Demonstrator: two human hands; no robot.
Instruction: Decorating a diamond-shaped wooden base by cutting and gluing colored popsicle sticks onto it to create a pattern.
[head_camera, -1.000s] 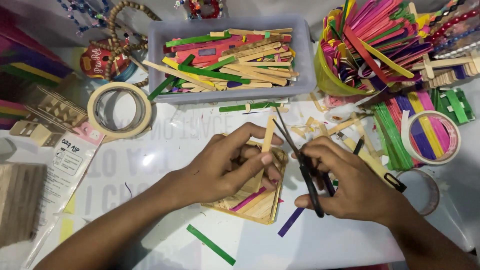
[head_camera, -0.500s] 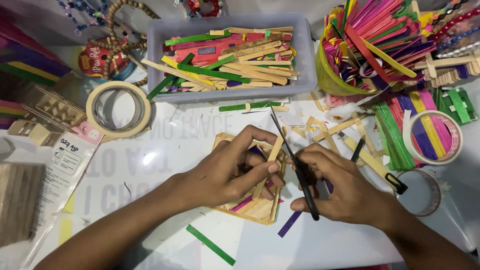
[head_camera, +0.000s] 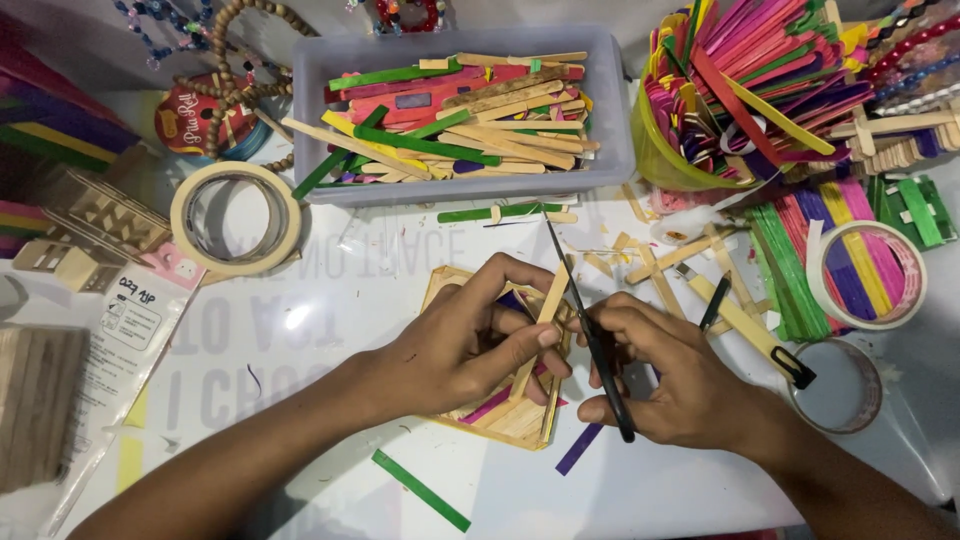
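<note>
My left hand (head_camera: 462, 345) pinches a plain wooden craft stick (head_camera: 542, 322) against a flat square panel of glued sticks (head_camera: 512, 417) lying on the white table. My right hand (head_camera: 672, 378) grips black scissors (head_camera: 590, 330) whose blades point up and away, right beside that stick. The panel is mostly hidden under both hands; pink and purple sticks show inside it.
A grey bin of coloured and plain sticks (head_camera: 460, 110) sits behind. A tape roll (head_camera: 236, 218) lies left, another tape roll (head_camera: 866, 274) right. A yellow-green cup of coloured sticks (head_camera: 740, 90) stands back right. A loose green stick (head_camera: 420, 488) and purple stick (head_camera: 580, 448) lie near.
My left hand shifted its grip along the wooden stick, and the scissors in my right hand tilted closer to it. The panel stayed in place.
</note>
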